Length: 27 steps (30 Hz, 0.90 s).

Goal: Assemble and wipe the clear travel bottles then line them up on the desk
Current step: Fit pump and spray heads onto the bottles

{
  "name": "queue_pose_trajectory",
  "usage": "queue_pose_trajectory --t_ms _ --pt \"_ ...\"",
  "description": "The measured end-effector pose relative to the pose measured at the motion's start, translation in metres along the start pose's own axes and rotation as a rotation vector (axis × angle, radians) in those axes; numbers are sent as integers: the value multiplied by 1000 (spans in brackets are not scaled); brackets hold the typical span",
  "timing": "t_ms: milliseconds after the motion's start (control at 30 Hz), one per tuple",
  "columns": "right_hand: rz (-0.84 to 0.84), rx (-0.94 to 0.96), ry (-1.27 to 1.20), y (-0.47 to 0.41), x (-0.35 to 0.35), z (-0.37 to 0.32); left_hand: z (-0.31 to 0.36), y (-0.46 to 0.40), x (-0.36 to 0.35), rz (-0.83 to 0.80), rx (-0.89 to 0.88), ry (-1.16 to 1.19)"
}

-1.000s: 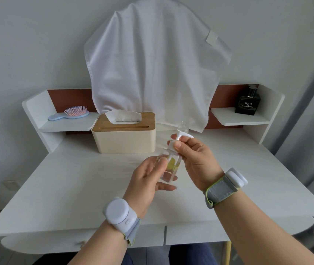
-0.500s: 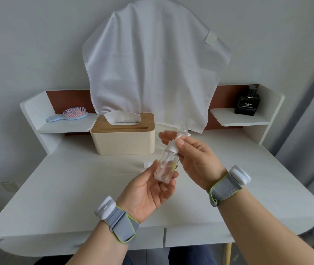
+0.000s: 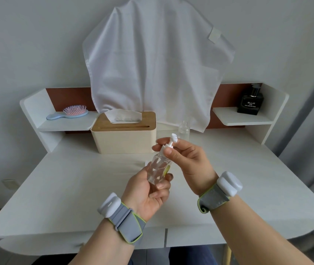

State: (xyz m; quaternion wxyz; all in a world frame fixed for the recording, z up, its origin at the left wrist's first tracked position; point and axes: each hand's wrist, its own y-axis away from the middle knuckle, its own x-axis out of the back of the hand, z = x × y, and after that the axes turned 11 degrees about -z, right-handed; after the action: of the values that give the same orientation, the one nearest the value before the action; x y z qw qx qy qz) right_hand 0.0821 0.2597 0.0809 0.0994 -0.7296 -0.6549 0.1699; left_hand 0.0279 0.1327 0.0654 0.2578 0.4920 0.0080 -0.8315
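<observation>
White desk [image 3: 56, 188], grey wall; left hand [image 3: 148, 192] grip around clear bottle [image 3: 157, 169], right hand [image 3: 186, 159] pinching pump cap [image 3: 168, 144].

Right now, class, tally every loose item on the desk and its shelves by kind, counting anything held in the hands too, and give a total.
Clear travel bottles: 2, held bottle and capless bottle
Pump caps: 1, pump cap
Tissue boxes: 1, tissue box
Hairbrushes: 1, hairbrush
Perfume bottles: 1, perfume bottle
Total: 6

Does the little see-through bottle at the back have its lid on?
No. The small clear plastic bottle standing on the white desk shows a bare open neck.
</observation>
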Motion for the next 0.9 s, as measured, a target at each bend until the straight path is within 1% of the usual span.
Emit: queue_pose_trajectory --t_ms 167,300,433,533,667,767,900 --pt "66 10 26 2 -8 4 -7 -2 1 103 -175 -63" --pt "132 17 56 4 -15 7 -13 -4 2 195 -318 -189" --pt "170 17 47 7 -18 10 -17 -5 1 244 -387 -300" --pt "167 11 61 7 -18 8 -15 -3 2 221 -320 -277" --pt "80 -17 178 7 -10 0 -7 -2 6 82 -83 -134" --pt "-5 -35 199 13 -1 -6 -7 -1 3 1 61 -71" --pt "-67 -64 261 18 9 -10 -9 -3 0 -83 161 -33"
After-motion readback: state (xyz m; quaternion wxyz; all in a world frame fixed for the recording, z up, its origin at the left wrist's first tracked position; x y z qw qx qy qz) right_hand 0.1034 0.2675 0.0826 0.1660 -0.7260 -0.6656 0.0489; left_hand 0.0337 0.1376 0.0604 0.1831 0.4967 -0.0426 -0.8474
